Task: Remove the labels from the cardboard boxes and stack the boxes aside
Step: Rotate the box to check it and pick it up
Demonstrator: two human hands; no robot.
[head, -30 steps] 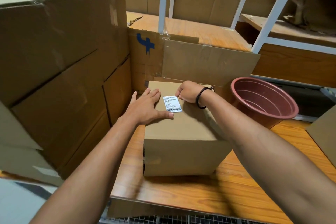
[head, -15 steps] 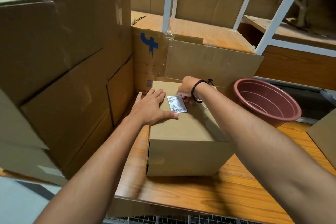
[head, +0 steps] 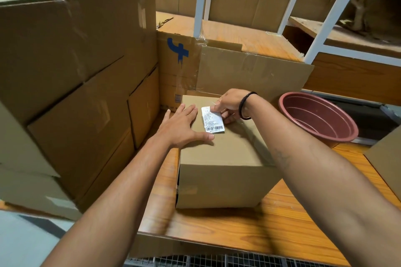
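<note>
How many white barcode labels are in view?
1: the label on top of the small box, far edge pinched by the right hand. Hidden box faces may carry more.

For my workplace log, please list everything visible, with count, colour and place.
small box: one, brown, middle of the table
label: one, white with barcode, on top of the small box
large boxes: several, brown, stacked at left
cardboard panels: at least two, brown, one blue-marked, behind the small box
basin: one, reddish brown, right of the small box
table: one, orange wood, under the small box
shelf frame: one, white, at the back
wristband: one, black, on the right wrist
left hand: one, flat on the small box's top, beside the label
right hand: one, pinches the label's far edge
</note>
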